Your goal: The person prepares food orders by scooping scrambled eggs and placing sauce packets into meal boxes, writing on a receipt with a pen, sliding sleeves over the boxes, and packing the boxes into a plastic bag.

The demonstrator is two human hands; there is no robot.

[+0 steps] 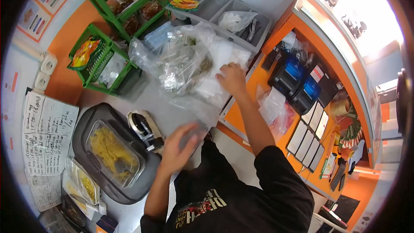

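Observation:
My left hand [178, 146] is near the counter's front edge, fingers and thumb curved around a small grey, see-through thing [189, 134]. Motion blurs that thing, so its kind is unclear. Farther right, my right hand [233, 77] rests with fingers apart on a stack of white plastic sheets or bags [228, 54]. Beside the stack lies a large clear plastic bag [179, 67] with greenish contents. A grey machine or case [82, 142] stands left of my left hand, carrying a clear tray [114, 153] of yellow food. Between them is a cream-and-black strapped object [144, 127].
Green baskets [101, 62] with packets stand at the back left. Behind the bag is a grey divided bin [211, 4]. An orange shelf unit [254, 90] on the right holds black-and-blue devices [297, 80] and several phones [306, 142]. A handwritten sheet [47, 133] hangs left.

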